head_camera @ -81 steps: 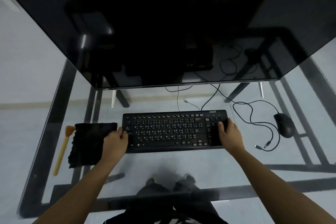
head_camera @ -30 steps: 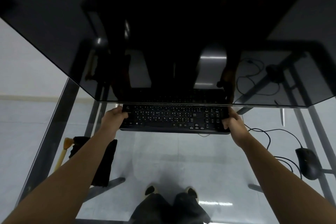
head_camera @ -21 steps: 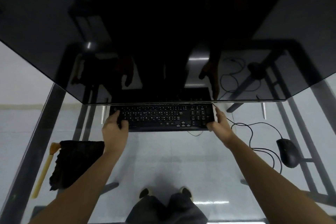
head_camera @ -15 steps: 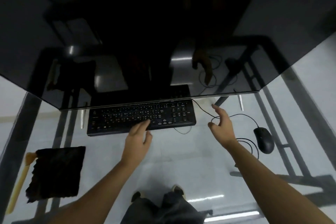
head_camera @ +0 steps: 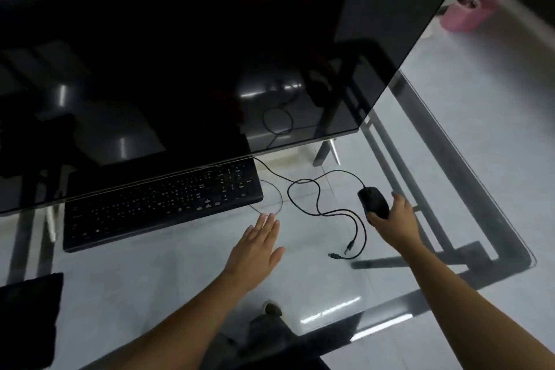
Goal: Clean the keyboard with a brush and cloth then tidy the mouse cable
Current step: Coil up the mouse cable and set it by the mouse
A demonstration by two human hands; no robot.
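The keyboard part looks finished with, and the work has turned to the mouse cable. The right hand is clamped over the near end of the mouse, fingers wrapped round its sides, out at about three o'clock on the bench. The left hand is spread flat and empty, fingers together, palm down near the middle, just short of a thin loop of wire beside the keyboard. That keyboard lies at about ten o'clock, its far edge tucked under the lip of the big dark monitor. Between the two hands the mouse cable sprawls in loose loops, running from the mouse round towards the keyboard's corner and down to a pair of plug ends lying at about five o'clock. I'd judge the next move needs the free hand to catch that slack and gather it into even coils while the other steadies the mouse; the thin rubbery cord looks springy and likely to snag on itself. The bench is clear glass on a dark metal frame, slick and reflective, the floor showing through. The mouse is a smooth matte black hump. A corner of fuzzy black cloth sits at eight o'clock.
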